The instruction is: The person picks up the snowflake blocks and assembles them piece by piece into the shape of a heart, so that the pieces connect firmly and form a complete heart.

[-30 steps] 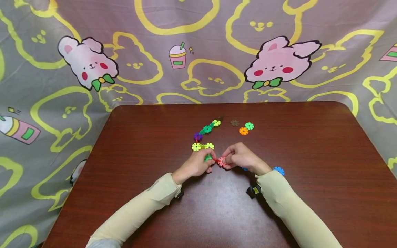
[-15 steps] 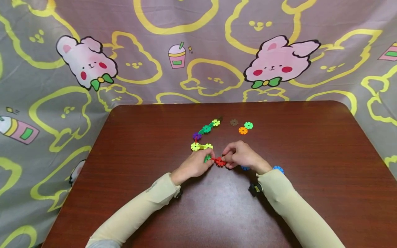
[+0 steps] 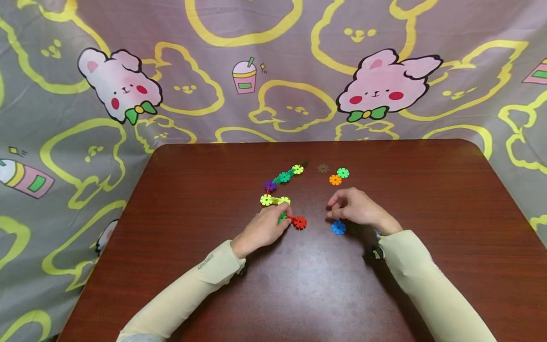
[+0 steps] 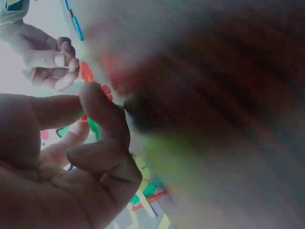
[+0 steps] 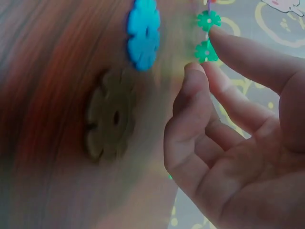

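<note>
A chain of notched plastic snowflake discs [image 3: 284, 177] bends across the table, with dark, yellow, green, purple and red pieces linked together. Its near end has a green disc [image 3: 282, 217] and a red disc [image 3: 300, 222]. My left hand [image 3: 262, 225] pinches the chain there, between thumb and fingers; the fingers partly cover the green disc. In the left wrist view, red petals [image 4: 86, 71] stick out past the fingertips. My right hand [image 3: 359, 206] hovers with nothing in it, fingers loosely bent, just beyond a loose blue disc [image 3: 338, 227].
Loose discs lie at the back: a brown one [image 3: 323, 168], a light green one [image 3: 343, 173] and an orange one [image 3: 335, 180]. Another disc, dull olive [image 5: 112, 117], is near the right wrist camera. A patterned cloth [image 3: 282, 71] hangs behind the table [image 3: 299, 294].
My right hand has let go of the red disc and moved right and slightly away, uncovering the blue disc. My left hand keeps hold of the chain and has shifted slightly left.
</note>
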The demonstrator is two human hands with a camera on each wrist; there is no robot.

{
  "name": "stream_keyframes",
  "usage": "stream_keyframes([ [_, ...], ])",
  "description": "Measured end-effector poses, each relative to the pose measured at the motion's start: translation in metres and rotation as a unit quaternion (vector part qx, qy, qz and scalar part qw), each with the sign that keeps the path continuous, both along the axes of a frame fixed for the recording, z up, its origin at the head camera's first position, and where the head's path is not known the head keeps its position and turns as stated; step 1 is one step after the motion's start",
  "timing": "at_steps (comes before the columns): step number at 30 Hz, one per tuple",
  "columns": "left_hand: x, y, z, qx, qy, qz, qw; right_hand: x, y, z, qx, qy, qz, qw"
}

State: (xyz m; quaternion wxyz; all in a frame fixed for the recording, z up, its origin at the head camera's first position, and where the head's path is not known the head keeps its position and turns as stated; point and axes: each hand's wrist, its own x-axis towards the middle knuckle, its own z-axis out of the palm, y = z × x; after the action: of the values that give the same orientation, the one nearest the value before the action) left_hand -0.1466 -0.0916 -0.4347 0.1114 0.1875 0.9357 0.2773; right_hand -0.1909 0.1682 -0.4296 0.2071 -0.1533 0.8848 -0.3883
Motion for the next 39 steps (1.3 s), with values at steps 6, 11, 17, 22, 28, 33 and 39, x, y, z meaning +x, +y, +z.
stream_keyframes([
  [6,0.002,0.000,-0.002,-0.008,0.031,-0.002,0.9995,0.004,0.007,0.000,0.031,0.019,0.040,0.999],
  [11,0.003,0.000,-0.002,-0.012,0.057,0.001,0.9983,0.009,0.006,0.000,0.061,0.031,0.069,0.995],
  [17,0.005,-0.001,0.002,-0.029,0.064,0.013,0.9975,0.010,0.003,0.000,0.084,0.046,0.077,0.992],
  [22,0.006,-0.002,0.004,-0.063,0.093,0.003,0.9936,0.010,0.001,-0.002,0.093,0.053,0.088,0.990],
  [28,0.008,-0.002,0.001,-0.073,0.127,-0.019,0.9891,0.011,-0.004,-0.004,0.102,0.072,0.092,0.988],
  [33,0.007,-0.003,-0.001,-0.035,0.112,-0.020,0.9929,0.013,-0.007,-0.004,0.103,0.080,0.083,0.988],
  [39,0.003,-0.004,-0.001,-0.026,0.101,-0.014,0.9944,0.012,-0.006,-0.003,0.107,0.079,0.093,0.987],
])
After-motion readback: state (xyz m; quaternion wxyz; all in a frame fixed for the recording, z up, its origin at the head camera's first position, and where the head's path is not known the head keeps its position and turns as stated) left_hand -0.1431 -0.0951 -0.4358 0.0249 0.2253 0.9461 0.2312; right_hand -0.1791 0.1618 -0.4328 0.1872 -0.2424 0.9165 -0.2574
